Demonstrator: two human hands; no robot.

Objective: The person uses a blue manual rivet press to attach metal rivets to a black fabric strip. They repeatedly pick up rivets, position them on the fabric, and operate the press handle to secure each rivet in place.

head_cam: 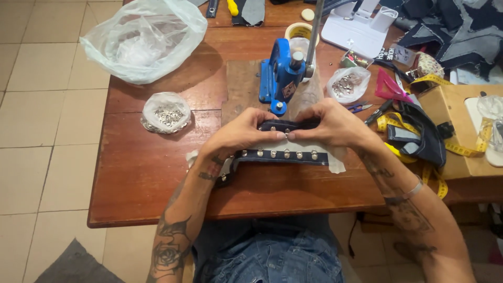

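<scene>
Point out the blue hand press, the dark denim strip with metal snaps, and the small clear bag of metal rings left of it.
Blue metal hand press (277,73), head view: its body.
Dark denim strip with metal snaps (280,155), head view: lower run.
Small clear plastic bag of metal rings (166,112), head view: centre.

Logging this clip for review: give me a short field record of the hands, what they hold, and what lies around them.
left hand: left hand pinches the dark denim strip at a metal snap
right hand: right hand pinches the same strip from the other side
strip: folded, a row of metal snaps along its lower part; rests on white cloth
behind the hands: blue hand press on a wooden board
left of press: small bag of metal snaps; large clear plastic bag
right side: yellow tape measure
surface: wooden table
</scene>
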